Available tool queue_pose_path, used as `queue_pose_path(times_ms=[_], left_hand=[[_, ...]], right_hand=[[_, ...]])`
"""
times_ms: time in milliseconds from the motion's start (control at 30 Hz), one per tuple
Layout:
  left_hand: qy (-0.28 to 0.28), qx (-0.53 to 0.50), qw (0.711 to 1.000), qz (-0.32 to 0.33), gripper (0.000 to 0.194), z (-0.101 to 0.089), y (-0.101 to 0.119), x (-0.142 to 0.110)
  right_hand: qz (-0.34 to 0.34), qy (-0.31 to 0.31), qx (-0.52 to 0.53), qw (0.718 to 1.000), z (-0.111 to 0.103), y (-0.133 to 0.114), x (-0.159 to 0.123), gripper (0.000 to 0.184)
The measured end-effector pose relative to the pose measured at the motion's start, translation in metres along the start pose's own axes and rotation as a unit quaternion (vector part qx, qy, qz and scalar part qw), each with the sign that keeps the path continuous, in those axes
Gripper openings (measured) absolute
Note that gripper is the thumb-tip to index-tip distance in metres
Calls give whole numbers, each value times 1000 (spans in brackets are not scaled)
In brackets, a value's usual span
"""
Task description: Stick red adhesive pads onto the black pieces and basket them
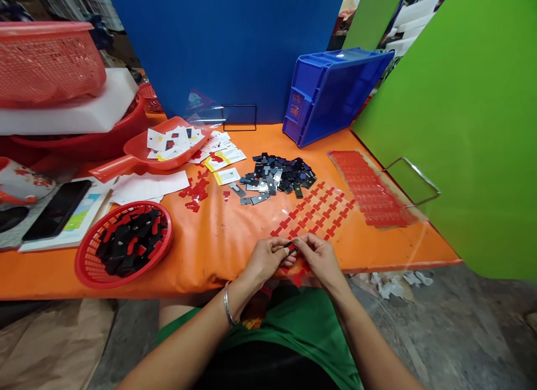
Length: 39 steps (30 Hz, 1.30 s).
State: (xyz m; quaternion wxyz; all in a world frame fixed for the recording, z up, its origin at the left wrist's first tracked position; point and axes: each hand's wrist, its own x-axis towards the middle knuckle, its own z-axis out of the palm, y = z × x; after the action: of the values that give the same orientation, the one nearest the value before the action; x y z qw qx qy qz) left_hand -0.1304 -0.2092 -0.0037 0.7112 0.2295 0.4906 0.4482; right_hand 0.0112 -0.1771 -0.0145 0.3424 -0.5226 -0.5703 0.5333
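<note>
My left hand (268,258) is closed in a pinch on a small flat black piece (290,248), held just over the table's front edge. My right hand (319,259) meets it there, its thumb and finger pressed together at the piece's right end; what those fingertips grip is hidden. Beneath and beyond both hands lies a clear sheet with rows of red cross-shaped stickers (309,215), its near end hanging over the edge. Farther back is a heap of similar black and grey flat pieces (285,174).
A red basket (165,247) of black-and-red pieces stands left, near a phone (57,209). Behind are a red scoop (142,161) with cards and loose red bits (196,189). A blue crate (308,99) leans at the back; a red sheet (369,186) lies by the green panel (470,132).
</note>
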Motion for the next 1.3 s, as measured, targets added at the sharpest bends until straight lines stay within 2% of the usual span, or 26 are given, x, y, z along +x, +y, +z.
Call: queue_pose_path(times_ms=[133, 233, 300, 367, 433, 500, 567, 600, 700, 767, 800, 833, 867, 933, 1067, 1100, 1167, 1300], left_hand=[[-3, 22, 999, 27, 27, 3, -8, 3], [20, 21, 1000, 12, 25, 11, -10, -1], [2, 19, 1000, 22, 23, 16, -3, -9], [-23, 54, 995, 81, 21, 13, 12, -22], [-6, 131, 978, 164, 21, -2, 34, -40], [70, 222, 943, 236, 21, -30, 58, -59], [169, 301, 893, 288, 23, -69, 80, -79], [220, 351, 860, 298, 24, -89, 89, -89], [373, 483, 737, 291, 27, -141, 108, -115], [433, 539, 664, 285, 30, -161, 113, -128], [458, 548, 641, 282, 33, -165, 113, -132], [475, 547, 630, 279, 34, -166, 111, -135], [478, 542, 633, 278, 34, -163, 106, -135], [442, 524, 668, 288, 31, -150, 91, -130], [288, 502, 755, 309, 26, -109, 49, -97], [247, 503, 770, 305, 24, -99, 38, -87], [195, 502, 786, 303, 20, -81, 21, -69], [143, 499, 793, 320, 18, -60, 2, -45]], right_hand=[[-17, 17, -14, 1000, -1, 3, -2, 39], [6, 44, -17, 999, -1, 7, -3, 44], [31, 55, -3, 998, -1, 9, -3, 46], [49, 54, 8, 997, 0, 9, -3, 47], [47, 51, 7, 998, 0, 9, -3, 47], [32, 52, 3, 998, 2, 8, -1, 47], [17, 44, 0, 999, 3, 8, 0, 47], [13, 37, -2, 999, 3, 8, 0, 46], [14, 23, -6, 1000, 4, 5, -2, 44], [27, 12, -2, 1000, 3, 0, -4, 42], [37, 0, 2, 999, 1, -3, -5, 41], [45, -14, 5, 999, -1, -7, -5, 39], [45, -26, 5, 999, -5, -11, -4, 37], [15, -30, -18, 999, -18, -18, 6, 31], [-90, 31, -165, 982, -59, -27, 56, 22], [-89, 50, -226, 969, -70, -28, 72, 20], [-26, 100, -368, 924, -90, -28, 104, 21], [21, 140, -410, 901, -114, -26, 145, 39]])
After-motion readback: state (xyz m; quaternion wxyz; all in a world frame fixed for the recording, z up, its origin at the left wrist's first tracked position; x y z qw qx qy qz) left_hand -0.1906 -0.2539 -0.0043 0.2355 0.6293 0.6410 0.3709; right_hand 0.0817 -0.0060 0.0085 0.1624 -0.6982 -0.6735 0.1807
